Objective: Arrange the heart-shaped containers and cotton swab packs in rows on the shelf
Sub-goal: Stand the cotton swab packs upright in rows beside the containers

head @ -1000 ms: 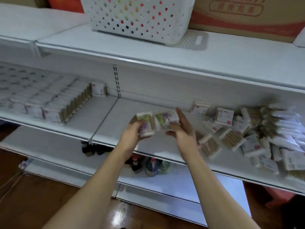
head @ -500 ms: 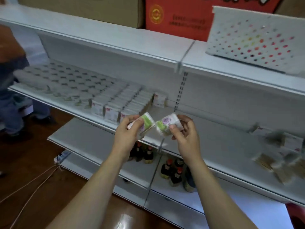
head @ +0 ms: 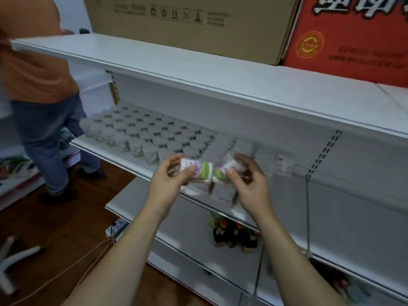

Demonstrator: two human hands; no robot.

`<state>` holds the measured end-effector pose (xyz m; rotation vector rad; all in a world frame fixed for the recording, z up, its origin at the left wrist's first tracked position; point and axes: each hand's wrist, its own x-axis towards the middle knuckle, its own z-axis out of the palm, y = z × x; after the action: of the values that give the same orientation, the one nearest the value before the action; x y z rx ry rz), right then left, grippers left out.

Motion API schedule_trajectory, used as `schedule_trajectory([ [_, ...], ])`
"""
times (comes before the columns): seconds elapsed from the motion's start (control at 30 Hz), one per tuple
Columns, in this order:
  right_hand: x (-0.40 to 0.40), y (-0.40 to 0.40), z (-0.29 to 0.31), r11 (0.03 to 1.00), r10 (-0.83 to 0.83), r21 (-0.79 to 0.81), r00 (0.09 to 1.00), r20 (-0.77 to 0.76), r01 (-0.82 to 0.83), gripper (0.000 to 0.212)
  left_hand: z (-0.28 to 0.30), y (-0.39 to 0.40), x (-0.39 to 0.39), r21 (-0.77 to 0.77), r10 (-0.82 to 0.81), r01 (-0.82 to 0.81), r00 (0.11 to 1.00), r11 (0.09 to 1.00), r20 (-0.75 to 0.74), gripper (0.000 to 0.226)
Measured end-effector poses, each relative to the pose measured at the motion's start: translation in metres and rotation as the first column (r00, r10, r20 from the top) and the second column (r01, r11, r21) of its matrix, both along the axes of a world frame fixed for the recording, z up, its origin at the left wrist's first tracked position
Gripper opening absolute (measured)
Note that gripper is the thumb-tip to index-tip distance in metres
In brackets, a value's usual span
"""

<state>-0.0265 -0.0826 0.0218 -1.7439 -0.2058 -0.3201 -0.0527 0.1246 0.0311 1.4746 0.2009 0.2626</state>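
My left hand grips a cotton swab pack with a green and pink label. My right hand grips a second, similar pack, blurred by motion. Both packs hang side by side just in front of the middle shelf. Behind them on that shelf stand rows of boxed swab packs, partly hidden by my hands. Further left, several clear heart-shaped containers fill the shelf in neat rows.
A person in an orange top and jeans stands at the left end of the shelf. Cardboard boxes and a red box sit on the top shelf. Dark bottles stand on the lower shelf. A cable runs across the wooden floor.
My view has swung left along the shelf, away from the loose pile of swab packs. Both hands kept their packs and now hold them in front of the arranged rows.
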Motion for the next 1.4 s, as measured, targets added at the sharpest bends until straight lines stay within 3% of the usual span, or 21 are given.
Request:
schedule_trajectory([
  [0.23, 0.083, 0.077, 0.012, 0.998, 0.067, 0.005, 0.998, -0.022, -0.066, 0.036, 0.016, 0.077, 0.074, 0.103, -0.028, 0.026, 0.999, 0.994, 0.025, 0.053],
  [0.47, 0.13, 0.136, 0.014, 0.989, 0.112, -0.09, 0.993, -0.033, -0.115, 0.037, 0.014, 0.142, 0.137, 0.026, -0.054, 0.053, 0.998, 0.998, 0.024, 0.058],
  [0.6, 0.15, 0.18, 0.013, 0.982, 0.074, -0.172, 0.997, -0.032, -0.078, 0.038, 0.009, 0.184, 0.171, -0.003, -0.025, 0.025, 0.998, 1.0, 0.052, 0.047],
  [0.77, 0.166, 0.238, 0.014, 0.981, -0.021, -0.194, 0.999, -0.046, 0.012, 0.038, 0.006, 0.246, 0.206, 0.023, -0.149, 0.148, 0.985, 0.989, 0.091, 0.034],
  [1.0, 0.215, 0.323, 0.018, 0.92, -0.185, -0.334, 0.979, 0.088, 0.204, 0.037, 0.01, 0.334, 0.242, 0.031, -0.259, 0.258, 0.964, 0.966, 0.052, 0.039],
  [1.27, 0.301, 0.397, 0.005, 0.775, -0.112, -0.588, 0.966, 0.234, 0.232, 0.032, 0.003, 0.392, 0.26, -0.033, -0.253, 0.253, 0.968, 0.967, 0.005, 0.041],
  [1.4, 0.33, 0.429, 0.003, 0.792, -0.095, -0.587, 0.983, 0.158, 0.17, 0.031, -0.004, 0.42, 0.268, 0.006, -0.258, 0.258, 0.966, 0.966, -0.015, 0.045],
])
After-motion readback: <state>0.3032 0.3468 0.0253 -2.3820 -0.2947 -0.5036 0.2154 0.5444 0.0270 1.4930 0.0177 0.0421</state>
